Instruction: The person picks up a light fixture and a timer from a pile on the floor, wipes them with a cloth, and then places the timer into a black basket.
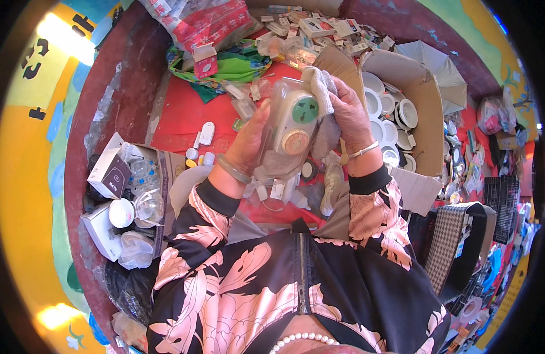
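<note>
My left hand (pixel 250 139) grips the left side of a clear plastic blister pack (pixel 276 152), raised in front of my chest. Inside the pack is a white timer socket (pixel 293 119) with a green socket face at the top and a round beige dial below. In my right hand (pixel 350 113) is a bunched grey cloth (pixel 323 95), pressed against the pack's upper right edge. Part of the cloth hangs down along the pack's right side. The fingertips behind the pack are hidden.
A cardboard box (pixel 425 106) of round white light fittings (pixel 407 113) stands to the right. At left, another box (pixel 166 177) holds plastic-wrapped bulbs. Small cartons (pixel 316 27) are heaped at the back. White parts (pixel 207 132) lie on the red cloth (pixel 179 110); a silver umbrella (pixel 436 71) leans behind.
</note>
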Demonstrator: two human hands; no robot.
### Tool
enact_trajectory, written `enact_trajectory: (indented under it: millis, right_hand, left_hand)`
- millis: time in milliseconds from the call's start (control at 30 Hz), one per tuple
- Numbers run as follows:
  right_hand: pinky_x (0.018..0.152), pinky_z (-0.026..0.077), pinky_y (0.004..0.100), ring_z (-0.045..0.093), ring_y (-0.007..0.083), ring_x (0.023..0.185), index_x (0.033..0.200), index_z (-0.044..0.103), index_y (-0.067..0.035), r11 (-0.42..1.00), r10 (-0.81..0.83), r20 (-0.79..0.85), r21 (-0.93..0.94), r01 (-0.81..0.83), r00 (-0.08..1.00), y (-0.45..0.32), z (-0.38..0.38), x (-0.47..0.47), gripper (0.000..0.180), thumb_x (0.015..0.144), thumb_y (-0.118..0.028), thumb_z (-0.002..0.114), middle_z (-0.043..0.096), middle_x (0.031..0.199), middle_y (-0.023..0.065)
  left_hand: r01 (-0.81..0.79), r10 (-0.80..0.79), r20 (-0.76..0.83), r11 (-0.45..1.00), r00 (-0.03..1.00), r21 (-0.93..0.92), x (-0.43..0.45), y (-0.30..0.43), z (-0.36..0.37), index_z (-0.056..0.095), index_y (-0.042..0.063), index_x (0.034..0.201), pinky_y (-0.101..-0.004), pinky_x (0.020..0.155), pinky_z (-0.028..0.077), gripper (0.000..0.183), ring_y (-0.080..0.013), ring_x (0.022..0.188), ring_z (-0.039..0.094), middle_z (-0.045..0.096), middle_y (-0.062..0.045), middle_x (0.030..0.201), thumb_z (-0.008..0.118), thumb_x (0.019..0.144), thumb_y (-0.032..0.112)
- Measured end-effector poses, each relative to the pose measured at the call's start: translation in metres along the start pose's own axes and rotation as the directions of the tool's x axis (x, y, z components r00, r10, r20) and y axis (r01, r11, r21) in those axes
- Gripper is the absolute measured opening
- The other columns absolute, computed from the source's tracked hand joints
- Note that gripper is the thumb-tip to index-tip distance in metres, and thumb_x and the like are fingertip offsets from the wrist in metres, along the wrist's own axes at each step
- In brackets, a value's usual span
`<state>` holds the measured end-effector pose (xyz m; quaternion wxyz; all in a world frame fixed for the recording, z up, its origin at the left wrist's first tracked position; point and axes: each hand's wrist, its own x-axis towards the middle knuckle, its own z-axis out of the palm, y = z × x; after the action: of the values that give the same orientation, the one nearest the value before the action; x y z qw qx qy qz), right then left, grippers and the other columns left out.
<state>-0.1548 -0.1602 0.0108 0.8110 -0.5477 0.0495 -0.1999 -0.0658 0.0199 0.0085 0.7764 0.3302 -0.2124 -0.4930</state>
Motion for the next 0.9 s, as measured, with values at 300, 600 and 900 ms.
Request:
enact_trajectory:
  millis: [300,600,900]
  right_hand:
    - [0.088,0.042,0.0239,0.053,0.0102,0.099,0.120,0.051,0.001,0.997,-0.069,-0.132,-0.052,0.062,0.989,0.005,0.018,-0.001,0.031,0.090,-0.007,0.053,0.058,0.110,0.0032]
    - [0.081,0.049,0.0255,0.059,0.0121,0.090,0.117,0.054,-0.002,0.972,-0.177,-0.349,0.083,0.218,0.920,0.000,-0.017,0.003,0.028,0.089,-0.005,0.053,0.061,0.105,0.0047]
    - [0.072,0.048,0.0258,0.058,0.0098,0.082,0.103,0.062,-0.002,0.812,-0.473,-0.352,-0.531,0.244,0.808,-0.010,0.001,-0.004,0.024,0.082,0.002,0.054,0.061,0.094,0.0020]
  left_hand:
    - [-0.062,0.062,-0.021,0.998,0.998,-0.014,0.005,-0.005,-0.006,0.037,0.009,0.133,-0.0330,0.091,0.044,0.052,-0.0173,0.109,0.052,0.050,-0.007,0.123,0.043,0.093,0.043]
    - [0.064,-0.063,-0.007,0.995,0.998,0.076,0.008,0.010,-0.009,0.036,0.007,0.133,-0.0351,0.094,0.044,0.058,-0.0213,0.110,0.053,0.051,-0.010,0.124,0.042,0.092,0.048]
    - [-0.053,0.052,-0.011,0.990,0.999,-0.132,0.016,0.011,-0.022,0.039,0.010,0.128,-0.0343,0.087,0.048,0.053,-0.0190,0.105,0.054,0.052,-0.007,0.119,0.047,0.090,0.047]
